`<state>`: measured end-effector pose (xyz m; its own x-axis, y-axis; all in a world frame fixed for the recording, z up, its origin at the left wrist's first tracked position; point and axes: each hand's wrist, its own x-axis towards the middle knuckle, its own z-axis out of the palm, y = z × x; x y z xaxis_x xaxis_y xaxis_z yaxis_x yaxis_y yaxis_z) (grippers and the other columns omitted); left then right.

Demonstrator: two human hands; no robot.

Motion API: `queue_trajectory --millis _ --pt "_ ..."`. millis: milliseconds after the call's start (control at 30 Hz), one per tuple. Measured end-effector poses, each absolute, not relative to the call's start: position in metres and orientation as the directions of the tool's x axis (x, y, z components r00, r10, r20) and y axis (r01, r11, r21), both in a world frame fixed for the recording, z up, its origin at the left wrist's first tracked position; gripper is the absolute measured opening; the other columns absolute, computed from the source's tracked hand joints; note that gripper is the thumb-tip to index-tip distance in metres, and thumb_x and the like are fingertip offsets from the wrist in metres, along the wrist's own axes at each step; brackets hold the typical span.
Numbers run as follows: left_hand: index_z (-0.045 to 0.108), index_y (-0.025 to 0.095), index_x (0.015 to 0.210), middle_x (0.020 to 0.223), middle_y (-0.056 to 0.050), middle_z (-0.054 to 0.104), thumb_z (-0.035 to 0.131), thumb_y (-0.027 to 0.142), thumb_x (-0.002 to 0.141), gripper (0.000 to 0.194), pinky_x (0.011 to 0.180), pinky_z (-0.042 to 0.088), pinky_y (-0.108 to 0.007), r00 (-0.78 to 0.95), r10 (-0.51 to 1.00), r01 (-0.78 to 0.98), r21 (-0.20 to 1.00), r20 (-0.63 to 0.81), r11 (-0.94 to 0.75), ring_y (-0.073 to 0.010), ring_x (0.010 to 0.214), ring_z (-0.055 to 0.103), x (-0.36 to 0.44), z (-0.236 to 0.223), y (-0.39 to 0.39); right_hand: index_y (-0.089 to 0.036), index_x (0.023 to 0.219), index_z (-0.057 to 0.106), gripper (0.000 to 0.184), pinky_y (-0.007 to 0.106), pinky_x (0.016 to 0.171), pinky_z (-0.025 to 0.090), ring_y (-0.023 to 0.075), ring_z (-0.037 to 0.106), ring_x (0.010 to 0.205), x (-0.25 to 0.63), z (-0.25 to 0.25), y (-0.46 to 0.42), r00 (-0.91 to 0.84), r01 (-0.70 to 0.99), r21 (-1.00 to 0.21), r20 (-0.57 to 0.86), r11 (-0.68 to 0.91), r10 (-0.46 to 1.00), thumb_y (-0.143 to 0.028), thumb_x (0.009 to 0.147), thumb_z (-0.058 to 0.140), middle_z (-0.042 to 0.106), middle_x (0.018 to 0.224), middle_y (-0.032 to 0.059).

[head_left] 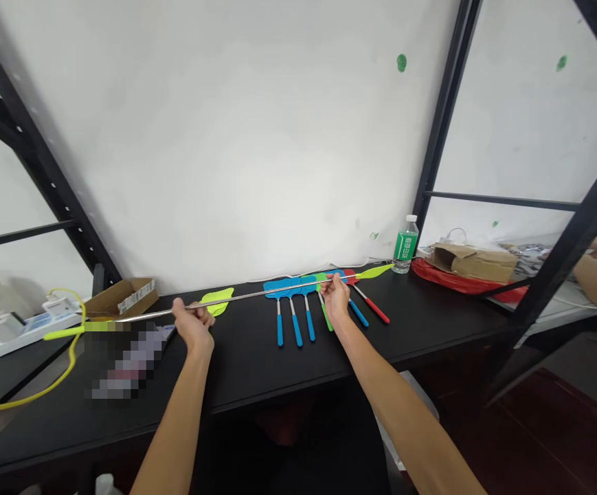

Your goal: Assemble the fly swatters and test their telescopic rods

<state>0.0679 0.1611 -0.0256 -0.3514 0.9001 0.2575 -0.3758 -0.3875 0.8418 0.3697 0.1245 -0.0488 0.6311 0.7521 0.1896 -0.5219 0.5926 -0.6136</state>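
Note:
A yellow-green fly swatter with a long, extended metal rod is held across the table in both hands. My left hand is closed around the rod on the handle side. My right hand pinches the rod close to the swatter's head, which is seen nearly edge-on. Beneath the rod, several fly swatters lie in a row: blue ones, a green one and a red one. Another yellow-green swatter head rests behind my left hand; its handle is hidden.
At the back right stands a water bottle. An open cardboard box and a white power strip are at left, with a yellow cable. A brown carton lies on red plastic at right. Black shelf posts flank the table.

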Motion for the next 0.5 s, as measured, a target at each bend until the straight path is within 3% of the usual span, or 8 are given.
queue_trajectory --millis 167,300,500 --pt "0.030 0.023 0.052 0.042 0.008 0.025 0.050 0.054 0.083 0.049 0.036 0.021 -0.023 -0.113 0.955 -0.319 0.900 0.275 -0.297 -0.0060 0.034 0.021 0.109 -0.027 0.159 -0.017 0.081 0.067 0.032 0.026 0.054 0.044 0.0137 0.058 0.058 0.361 -0.048 0.121 0.475 -0.543 -0.646 0.290 0.536 0.831 -0.048 0.076 0.074 0.065 0.065 0.0033" --pt "0.031 0.022 0.055 0.044 0.009 0.025 0.055 0.043 0.082 0.041 0.038 0.023 -0.022 -0.126 0.941 -0.342 0.877 0.313 -0.337 -0.0060 0.035 0.021 0.122 -0.028 0.164 -0.017 0.080 0.068 0.028 0.026 0.054 0.045 0.0139 0.059 0.059 0.357 -0.047 0.119 0.379 -0.550 -0.682 0.311 0.482 0.872 -0.044 0.075 0.074 0.066 0.067 0.0042" --pt "0.024 0.023 0.052 0.042 0.010 0.019 0.048 0.035 0.079 0.038 0.039 0.024 -0.023 -0.102 0.929 -0.361 0.857 0.356 -0.368 -0.0062 0.034 0.018 0.099 -0.029 0.170 -0.018 0.084 0.068 0.031 0.025 0.051 0.043 0.0122 0.054 0.055 0.359 -0.047 0.119 0.355 -0.570 -0.679 0.303 0.462 0.884 -0.048 0.078 0.072 0.063 0.065 0.0023"
